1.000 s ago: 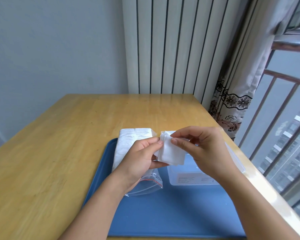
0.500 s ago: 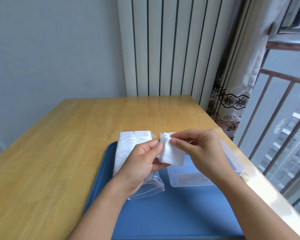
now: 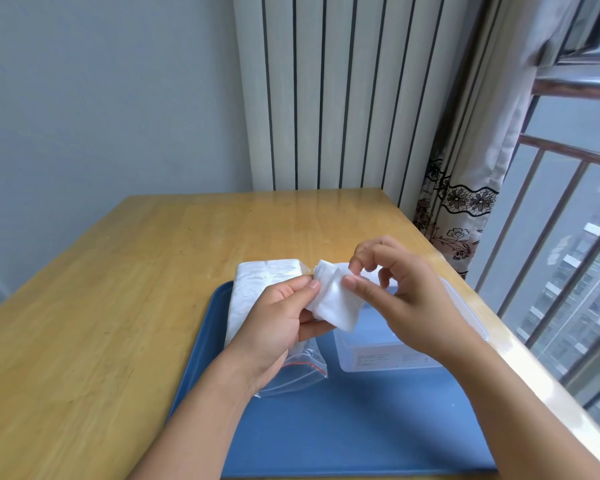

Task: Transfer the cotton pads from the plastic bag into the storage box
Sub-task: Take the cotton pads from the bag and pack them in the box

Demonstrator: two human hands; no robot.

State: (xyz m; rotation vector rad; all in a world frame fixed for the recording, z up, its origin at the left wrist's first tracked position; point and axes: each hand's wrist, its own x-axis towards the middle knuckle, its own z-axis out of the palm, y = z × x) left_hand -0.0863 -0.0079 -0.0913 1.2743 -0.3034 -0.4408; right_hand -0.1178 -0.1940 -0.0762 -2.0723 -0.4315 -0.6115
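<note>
Two hands pinch one small stack of pads at frame centre: left hand grips its lower edge, right hand its top. Soft, light, prone to fanning; hold across the edges. Bag lies left, box right below.

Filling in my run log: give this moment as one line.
stage: transfer | left hand: holds cotton pads | right hand: pinches pads | storage box: open, on tray
</note>
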